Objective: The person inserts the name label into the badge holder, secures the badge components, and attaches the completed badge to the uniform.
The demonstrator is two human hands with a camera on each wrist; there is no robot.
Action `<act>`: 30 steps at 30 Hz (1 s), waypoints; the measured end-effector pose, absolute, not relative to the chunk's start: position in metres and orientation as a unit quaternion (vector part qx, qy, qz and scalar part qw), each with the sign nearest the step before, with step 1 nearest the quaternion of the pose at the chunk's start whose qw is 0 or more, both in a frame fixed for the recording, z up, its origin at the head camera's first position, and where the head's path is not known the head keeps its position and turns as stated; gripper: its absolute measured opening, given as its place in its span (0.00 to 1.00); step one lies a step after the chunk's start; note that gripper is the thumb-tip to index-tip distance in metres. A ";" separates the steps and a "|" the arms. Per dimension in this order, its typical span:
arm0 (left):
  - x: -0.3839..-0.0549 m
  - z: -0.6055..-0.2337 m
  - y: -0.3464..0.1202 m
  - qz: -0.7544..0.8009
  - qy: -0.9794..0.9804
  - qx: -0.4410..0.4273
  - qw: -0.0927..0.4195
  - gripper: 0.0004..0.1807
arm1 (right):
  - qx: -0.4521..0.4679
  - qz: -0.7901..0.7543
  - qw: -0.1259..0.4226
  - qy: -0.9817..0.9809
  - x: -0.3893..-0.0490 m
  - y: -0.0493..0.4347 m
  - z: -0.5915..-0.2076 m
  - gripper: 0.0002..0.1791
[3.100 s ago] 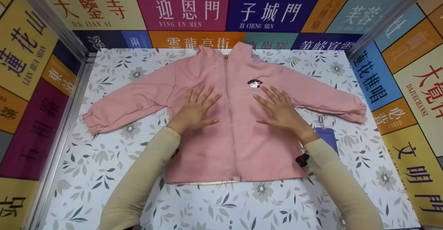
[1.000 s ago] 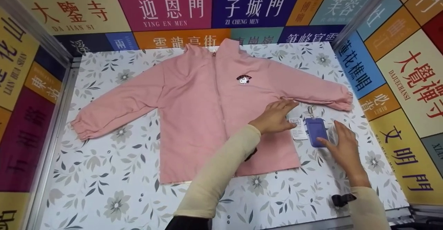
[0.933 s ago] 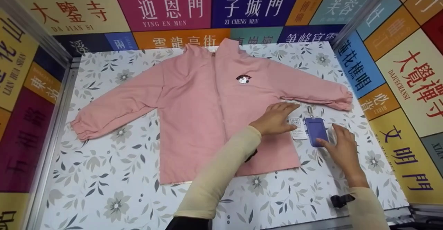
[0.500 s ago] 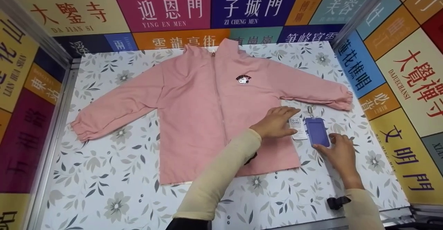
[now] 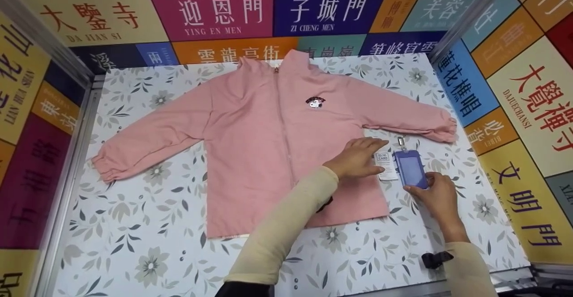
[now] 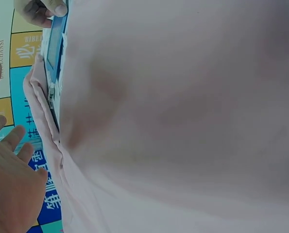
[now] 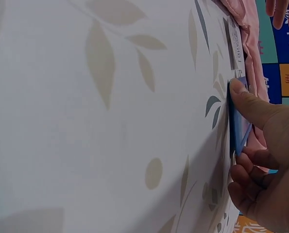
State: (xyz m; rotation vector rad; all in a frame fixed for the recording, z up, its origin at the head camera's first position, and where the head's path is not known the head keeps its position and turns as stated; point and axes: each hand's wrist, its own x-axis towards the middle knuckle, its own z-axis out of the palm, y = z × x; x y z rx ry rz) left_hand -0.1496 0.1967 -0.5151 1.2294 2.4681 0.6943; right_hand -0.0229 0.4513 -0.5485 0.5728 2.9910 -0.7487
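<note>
The right hand [image 5: 441, 195], its thumb and fingers apart a second ago, now pinches the lower end of the holder [image 5: 411, 168], slightly tilted, so that is in its grasp, just beside the card [image 5: 386, 167] on the desk [image 5: 470, 239]. Farther off, the left hand [image 5: 357, 158], fingers straight, holding nothing, is over the edge of the jacket [image 5: 248, 163].

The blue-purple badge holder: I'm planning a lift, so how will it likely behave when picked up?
The badge holder is probably fairly stiff: its edges look straight while the right hand pinches one end. Being thin and flat, it is likely light and unlikely to roll. The clip on its far end may swing.
</note>
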 end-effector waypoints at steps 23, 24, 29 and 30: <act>-0.154 -0.520 0.193 0.248 0.865 0.412 0.146 0.42 | 0.246 -0.291 -0.021 0.924 -0.023 0.460 -0.546 0.23; -0.155 -0.520 0.193 0.251 0.864 0.411 0.146 0.42 | 0.250 -0.293 -0.029 0.922 -0.024 0.460 -0.546 0.21; -0.155 -0.519 0.188 0.259 0.860 0.415 0.144 0.42 | 0.279 -0.307 -0.050 0.909 -0.024 0.459 -0.546 0.17; -0.155 -0.519 0.187 0.263 0.859 0.416 0.143 0.42 | 0.286 -0.311 -0.051 0.905 -0.025 0.459 -0.546 0.17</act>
